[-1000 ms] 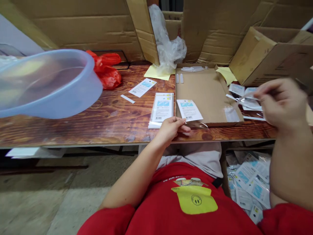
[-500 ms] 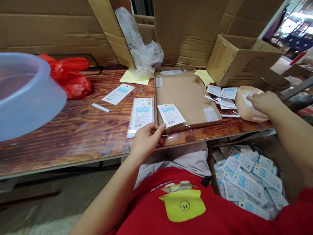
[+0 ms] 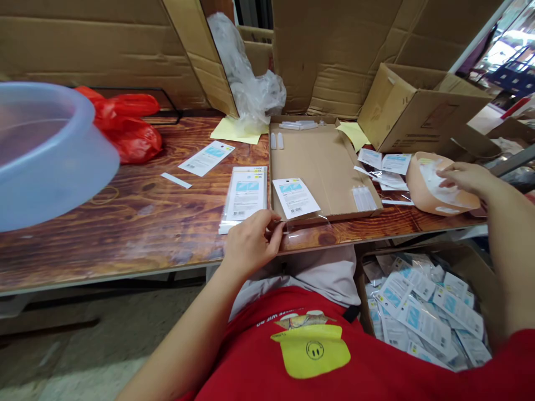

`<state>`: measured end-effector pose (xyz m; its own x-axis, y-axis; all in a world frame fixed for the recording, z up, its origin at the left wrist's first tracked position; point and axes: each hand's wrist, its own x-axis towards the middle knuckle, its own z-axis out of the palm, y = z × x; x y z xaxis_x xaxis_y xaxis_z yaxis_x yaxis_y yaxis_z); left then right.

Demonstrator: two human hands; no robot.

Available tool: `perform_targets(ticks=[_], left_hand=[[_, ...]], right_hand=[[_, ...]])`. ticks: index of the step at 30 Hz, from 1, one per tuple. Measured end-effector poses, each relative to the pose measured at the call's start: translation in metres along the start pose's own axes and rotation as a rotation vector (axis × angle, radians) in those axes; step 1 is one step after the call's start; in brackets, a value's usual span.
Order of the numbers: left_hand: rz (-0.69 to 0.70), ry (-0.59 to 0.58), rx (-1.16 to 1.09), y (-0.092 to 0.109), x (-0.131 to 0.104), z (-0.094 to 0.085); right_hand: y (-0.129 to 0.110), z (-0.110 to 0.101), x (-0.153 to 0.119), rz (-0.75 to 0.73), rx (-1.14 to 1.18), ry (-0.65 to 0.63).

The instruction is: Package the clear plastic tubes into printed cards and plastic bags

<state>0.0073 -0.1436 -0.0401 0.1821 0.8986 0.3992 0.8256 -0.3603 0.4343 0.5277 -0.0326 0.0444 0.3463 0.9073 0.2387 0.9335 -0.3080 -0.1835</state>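
My left hand (image 3: 253,242) is at the table's front edge, thumb and fingers pinching the corner of a clear plastic bag (image 3: 311,221). A white and blue printed card (image 3: 296,199) lies with this bag, over the front left corner of a shallow cardboard tray (image 3: 311,161). Just left of it is a stack of similar bagged cards (image 3: 246,195). My right hand (image 3: 470,179) is over a peach-coloured bowl (image 3: 422,192) holding small white pieces (image 3: 437,178). Its fingertips are drawn together; anything between them is too small to make out.
Small translucent pieces (image 3: 363,199) lie in the tray's corners. More cards (image 3: 395,163) and a loose card (image 3: 207,157) are on the table. A big blue tub (image 3: 54,167) and red bag (image 3: 136,133) stand left. Below right, a box (image 3: 463,253) holds many packets.
My right hand has lifted slightly and drawn back to the right in the bowl. My left hand stays at the bag's corner, its thumb lower, off the card. The view has shifted a little.
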Motion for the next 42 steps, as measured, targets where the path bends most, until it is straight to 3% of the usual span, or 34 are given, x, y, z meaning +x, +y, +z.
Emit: perform_targets(ticks=[4, 7, 9, 11, 13, 16, 19, 22, 25, 28, 30, 32, 35, 38, 40, 42], left_hand=[[0.145, 0.071, 0.0, -0.001, 0.001, 0.003], [0.24, 0.036, -0.043, -0.002, 0.003, 0.005], [0.306, 0.024, -0.069, -0.003, 0.003, 0.008], [0.363, 0.058, -0.085, -0.005, 0.004, 0.012], [0.404, 0.106, -0.098, -0.006, 0.005, 0.015], [0.459, 0.176, -0.09, -0.008, 0.007, 0.019], [0.494, 0.26, -0.082, -0.011, 0.009, 0.021], [0.452, 0.344, -0.157, -0.011, 0.016, 0.017], [0.429, 0.441, -0.264, -0.006, 0.031, 0.003], [0.41, 0.477, -0.486, 0.007, 0.046, -0.023], [0.36, 0.423, -0.7, 0.02, 0.05, -0.044], [0.263, 0.31, -0.911, 0.032, 0.044, -0.063], [0.036, -0.007, -1.215, 0.044, 0.022, -0.079], [-0.135, -0.368, -1.398, 0.045, -0.007, -0.081], [-0.087, -0.516, -1.394, 0.043, -0.021, -0.079], [0.059, -0.586, -1.317, 0.042, -0.027, -0.079]], right_hand=[[-0.016, -0.02, -0.012, 0.135, -0.2, -0.062], [-0.038, -0.028, -0.039, 0.001, -0.252, 0.069], [-0.058, -0.024, -0.065, -0.215, -0.174, 0.211], [-0.084, -0.009, -0.095, -0.553, 0.013, 0.293], [-0.112, 0.012, -0.123, -0.889, 0.164, 0.282], [-0.154, 0.048, -0.153, -1.163, 0.214, 0.234], [-0.189, 0.073, -0.161, -1.241, 0.306, 0.204], [-0.213, 0.079, -0.155, -1.248, 0.519, 0.183], [-0.232, 0.061, -0.151, -1.226, 0.709, 0.221], [-0.245, 0.025, -0.156, -1.162, 0.868, 0.267], [-0.251, 0.0, -0.167, -1.086, 1.003, 0.239], [-0.253, -0.018, -0.182, -0.958, 1.161, 0.108], [-0.248, -0.027, -0.211, -0.669, 1.403, -0.266], [-0.233, -0.021, -0.241, -0.45, 1.544, -0.656], [-0.221, -0.017, -0.257, -0.489, 1.532, -0.774], [-0.211, -0.016, -0.269, -0.631, 1.459, -0.767]])
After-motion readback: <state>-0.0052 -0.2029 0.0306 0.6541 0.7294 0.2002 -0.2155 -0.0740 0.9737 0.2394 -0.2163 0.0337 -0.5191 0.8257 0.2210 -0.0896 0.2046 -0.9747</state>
